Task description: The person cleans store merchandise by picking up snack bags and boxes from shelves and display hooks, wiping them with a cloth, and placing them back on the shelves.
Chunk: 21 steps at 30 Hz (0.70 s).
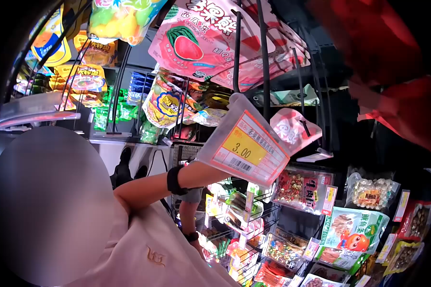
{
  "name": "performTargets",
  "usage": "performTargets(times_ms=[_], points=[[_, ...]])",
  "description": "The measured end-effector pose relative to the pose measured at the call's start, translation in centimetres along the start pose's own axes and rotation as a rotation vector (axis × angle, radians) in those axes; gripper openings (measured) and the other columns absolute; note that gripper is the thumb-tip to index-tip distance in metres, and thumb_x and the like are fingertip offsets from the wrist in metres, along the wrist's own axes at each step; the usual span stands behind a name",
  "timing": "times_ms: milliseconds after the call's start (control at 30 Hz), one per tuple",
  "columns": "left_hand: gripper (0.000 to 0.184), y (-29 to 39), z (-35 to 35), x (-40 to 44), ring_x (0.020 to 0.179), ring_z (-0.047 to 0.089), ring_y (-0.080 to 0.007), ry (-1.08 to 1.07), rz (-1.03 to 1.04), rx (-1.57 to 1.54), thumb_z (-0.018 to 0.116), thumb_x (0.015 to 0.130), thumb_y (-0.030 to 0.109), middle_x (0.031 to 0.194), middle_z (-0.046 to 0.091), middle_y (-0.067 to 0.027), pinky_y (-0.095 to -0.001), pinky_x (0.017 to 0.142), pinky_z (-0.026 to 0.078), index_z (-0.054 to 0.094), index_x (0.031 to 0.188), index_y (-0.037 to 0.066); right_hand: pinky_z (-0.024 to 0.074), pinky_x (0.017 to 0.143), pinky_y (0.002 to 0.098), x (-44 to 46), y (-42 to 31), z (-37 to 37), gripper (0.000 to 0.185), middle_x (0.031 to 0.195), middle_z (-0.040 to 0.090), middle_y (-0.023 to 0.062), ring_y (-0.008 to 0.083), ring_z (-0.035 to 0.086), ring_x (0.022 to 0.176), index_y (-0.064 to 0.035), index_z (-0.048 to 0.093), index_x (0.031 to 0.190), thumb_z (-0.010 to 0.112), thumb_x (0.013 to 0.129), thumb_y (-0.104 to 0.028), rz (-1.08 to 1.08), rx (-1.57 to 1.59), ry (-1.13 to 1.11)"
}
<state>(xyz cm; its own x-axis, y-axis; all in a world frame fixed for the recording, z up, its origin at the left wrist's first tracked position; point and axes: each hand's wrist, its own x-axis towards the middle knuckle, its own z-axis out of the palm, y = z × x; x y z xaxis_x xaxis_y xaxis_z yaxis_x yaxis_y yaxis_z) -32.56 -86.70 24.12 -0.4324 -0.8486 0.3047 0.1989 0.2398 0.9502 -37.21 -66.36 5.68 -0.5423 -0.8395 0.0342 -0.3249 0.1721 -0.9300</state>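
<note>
Neither of my own hands can be made out. Close on the left is another person in a pale pink shirt (163, 253). That person's bent forearm (148, 191), with a black wristband (176, 180), reaches up behind a price tag holder (246, 146) marked 3.00, which hides the hand. A second forearm (189, 215) with a dark band hangs lower, its hand partly hidden near packets on the lower rack. Pink watermelon candy bags (191, 45) hang on hooks just above the tag, and a small pink packet (294, 129) is right of it.
Black hooks (264, 57) stick out from the shelf. Yellow snack bags (84, 79) hang at upper left. Wire racks with clear packets (304, 191) and a green-white bag (354, 234) fill the lower right. A blurred red object (397, 105) is at upper right.
</note>
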Motion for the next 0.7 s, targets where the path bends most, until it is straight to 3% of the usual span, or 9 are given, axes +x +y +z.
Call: performTargets(times_ms=[67,267,433,500,567,633,700], points=[[0.033,-0.6,-0.5,1.3,0.098,0.063,-0.0289,0.028,0.0,0.01,0.066,0.086,0.019,0.114,0.061,-0.0131,-0.0366,0.079,0.052,0.061,0.117,0.008,0.0344,0.108,0.0343,-1.5,4.4,-0.1,0.046,0.141,0.045,0.0133,0.022,0.043,0.129,0.0022,0.038,0.139,0.05,0.096,-0.01,0.033,0.077,-0.002],[0.038,-1.4,-3.0,4.4,0.102,0.061,-0.0328,0.155,0.056,0.135,0.066,0.084,0.016,0.121,0.058,-0.0157,-0.0386,0.082,0.052,0.058,0.121,0.008,0.0366,0.104,0.034,-1.0,1.3,1.8,0.043,0.136,0.047,0.012,0.0211,0.045,0.125,0.0021,0.041,0.136,0.051,0.096,-0.011,-0.002,0.104,-0.003],[0.046,0.6,-6.4,-2.1,0.106,0.06,-0.0357,0.344,0.32,0.544,0.066,0.084,0.016,0.127,0.055,-0.0176,-0.0413,0.085,0.052,0.054,0.127,0.009,0.0385,0.102,0.0338,-2.7,1.0,1.3,0.041,0.133,0.049,0.0108,0.0204,0.047,0.122,0.0021,0.043,0.134,0.051,0.096,-0.012,-0.018,0.147,-0.029],[0.048,1.3,-7.3,-7.4,0.107,0.059,-0.0341,0.221,0.316,0.54,0.066,0.086,0.018,0.127,0.054,-0.017,-0.0434,0.087,0.05,0.051,0.13,0.01,0.0393,0.1,0.0337,-3.6,0.7,1.3,0.04,0.131,0.05,0.0104,0.0201,0.048,0.12,0.002,0.044,0.133,0.051,0.096,-0.012,-0.022,0.169,-0.052],[0.031,1.4,-8.4,-13.3,0.096,0.062,-0.037,0.02,0.274,0.451,0.066,0.088,0.021,0.113,0.06,-0.0196,-0.0447,0.078,0.052,0.057,0.114,0.007,0.04,0.099,0.0336,-4.6,0.2,1.6,0.039,0.13,0.051,0.0099,0.0198,0.049,0.119,0.002,0.045,0.131,0.051,0.096,-0.012,-0.03,0.184,-0.088],[0.03,1.9,-9.6,-19.1,0.076,0.065,-0.0371,-0.319,-0.058,0.658,0.062,0.091,0.035,0.096,0.067,-0.0181,-0.0452,0.063,0.052,0.061,0.104,0.008,0.0408,0.098,0.0335,-5.8,-0.5,2.0,0.038,0.129,0.051,0.0095,0.0195,0.049,0.117,0.002,0.045,0.13,0.052,0.096,-0.012,-0.04,0.185,-0.147],[0.038,2.2,-10.6,-24.1,0.06,0.063,-0.0369,-0.582,-0.237,0.831,0.054,0.092,0.046,0.071,0.066,-0.0143,-0.0467,0.054,0.05,0.063,0.091,0.009,0.0416,0.097,0.0334,-7.9,-1.1,3.1,0.037,0.127,0.052,0.009,0.0192,0.05,0.116,0.002,0.046,0.129,0.052,0.096,-0.012,-0.048,0.194,-0.226]])
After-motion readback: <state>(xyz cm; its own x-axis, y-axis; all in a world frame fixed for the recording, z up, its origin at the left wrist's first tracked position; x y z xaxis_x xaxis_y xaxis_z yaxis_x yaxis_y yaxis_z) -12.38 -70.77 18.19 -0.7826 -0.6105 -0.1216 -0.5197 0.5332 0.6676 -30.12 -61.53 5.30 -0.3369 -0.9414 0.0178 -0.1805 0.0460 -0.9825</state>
